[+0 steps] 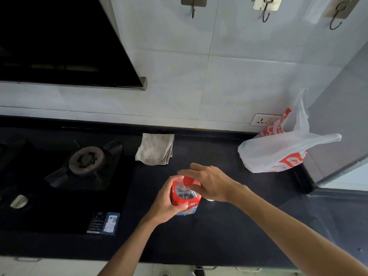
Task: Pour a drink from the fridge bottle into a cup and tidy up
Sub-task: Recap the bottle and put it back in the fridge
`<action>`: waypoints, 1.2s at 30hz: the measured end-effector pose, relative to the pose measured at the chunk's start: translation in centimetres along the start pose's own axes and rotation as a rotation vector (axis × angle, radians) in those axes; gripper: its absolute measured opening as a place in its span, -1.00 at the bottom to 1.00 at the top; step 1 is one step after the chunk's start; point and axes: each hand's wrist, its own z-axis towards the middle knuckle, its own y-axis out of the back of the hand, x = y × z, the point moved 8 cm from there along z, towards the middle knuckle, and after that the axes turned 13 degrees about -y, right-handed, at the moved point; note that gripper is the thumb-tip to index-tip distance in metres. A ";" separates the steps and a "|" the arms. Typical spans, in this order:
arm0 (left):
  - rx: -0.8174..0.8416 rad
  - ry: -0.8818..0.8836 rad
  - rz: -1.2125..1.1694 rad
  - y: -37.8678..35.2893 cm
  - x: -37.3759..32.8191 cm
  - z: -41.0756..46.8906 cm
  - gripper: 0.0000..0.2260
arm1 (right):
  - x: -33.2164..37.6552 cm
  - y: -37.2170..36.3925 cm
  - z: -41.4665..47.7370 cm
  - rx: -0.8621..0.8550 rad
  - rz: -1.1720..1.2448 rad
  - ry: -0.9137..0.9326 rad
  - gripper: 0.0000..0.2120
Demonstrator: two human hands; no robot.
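Note:
A clear plastic bottle [186,198] with a red and blue label stands upright on the black counter [229,232], seen from above. My left hand [167,204] grips its body from the left side. My right hand [209,182] reaches over the top, its fingers pinching the red cap [188,181] at the bottle's neck. A small pale object [210,200], perhaps the rim of a cup, peeks out under my right wrist; most of it is hidden.
A folded grey cloth [154,149] lies by the back wall. To the left is a gas hob [86,161] with a knob [19,201]. A white and red plastic bag [278,150] sits at the right, near a wall socket [264,119]. A range hood [59,42] hangs above left.

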 end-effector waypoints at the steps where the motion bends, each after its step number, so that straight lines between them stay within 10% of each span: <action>1: -0.002 -0.002 0.006 0.0 0.0 0.0 -0.31 | 0.1 0.1 0.1 -0.014 -0.002 0.011 -0.62; 14: -0.038 -0.035 0.022 -0.1 0.0 -0.1 -0.32 | -1.2 -1.1 -0.6 -0.382 0.160 -0.405 -0.56; 26: -0.042 -0.075 -0.004 -0.4 0.2 -0.4 -0.27 | -3.4 -6.4 -2.5 -0.040 0.497 -0.314 -0.28; 36: -0.025 -0.015 -0.113 0.6 1.1 -1.5 -0.12 | -2.5 -5.6 -1.2 -0.077 0.552 -0.331 -0.31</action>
